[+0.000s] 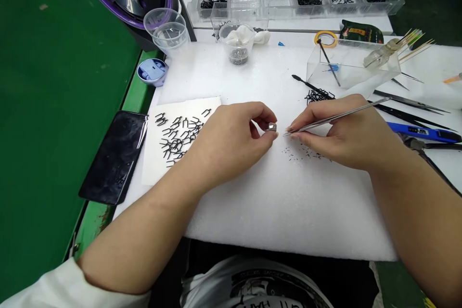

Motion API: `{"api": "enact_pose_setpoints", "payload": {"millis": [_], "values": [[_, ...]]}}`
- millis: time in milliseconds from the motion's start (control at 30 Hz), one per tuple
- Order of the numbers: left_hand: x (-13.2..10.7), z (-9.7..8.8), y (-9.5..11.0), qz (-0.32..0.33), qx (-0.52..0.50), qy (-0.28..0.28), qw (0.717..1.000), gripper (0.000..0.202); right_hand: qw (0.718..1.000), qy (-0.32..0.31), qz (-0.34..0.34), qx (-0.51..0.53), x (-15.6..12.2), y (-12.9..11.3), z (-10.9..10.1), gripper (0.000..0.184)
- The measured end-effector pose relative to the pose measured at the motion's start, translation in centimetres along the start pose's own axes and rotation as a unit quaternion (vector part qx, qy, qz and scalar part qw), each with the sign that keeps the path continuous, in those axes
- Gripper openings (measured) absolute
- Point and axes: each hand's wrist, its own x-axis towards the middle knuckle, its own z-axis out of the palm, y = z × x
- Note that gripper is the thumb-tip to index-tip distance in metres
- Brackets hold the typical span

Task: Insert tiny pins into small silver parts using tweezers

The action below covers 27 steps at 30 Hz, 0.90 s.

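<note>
My left hand (pixel 238 134) pinches a small shiny metal piece (pixel 272 126) between thumb and fingers; its exact kind is too small to tell. In my right hand (pixel 346 130) is a pair of metal tweezers (pixel 339 116), held like a pen, with tips close to the metal piece but apart from it. Tiny dark bits (pixel 303 153) are scattered on the white foam surface (pixel 274 211) below the tweezers. Left of my left hand, many black U-shaped pieces (pixel 176 142) lie on a white pad (pixel 155 173). Beyond my right hand is a pile of black pieces (pixel 315 97).
A clear compartment box (pixel 285 9) with black pieces stands at the back. Clear cups (pixel 168 33), a cup of grains (pixel 238 54) and a clear tray (pixel 361 70) stand nearer. Several tools, including a blue-handled one (pixel 426 132), lie right. A phone (pixel 115 159) is left.
</note>
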Motion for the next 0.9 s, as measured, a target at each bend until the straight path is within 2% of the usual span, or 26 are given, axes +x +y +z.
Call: {"api": "enact_pose_setpoints", "payload": {"millis": [900], "values": [[-0.26,-0.09,0.24,0.014,-0.011,-0.014,1.000,0.014,1.000,-0.001,0.015,0.005,0.12,-0.09,0.08,0.009]]}}
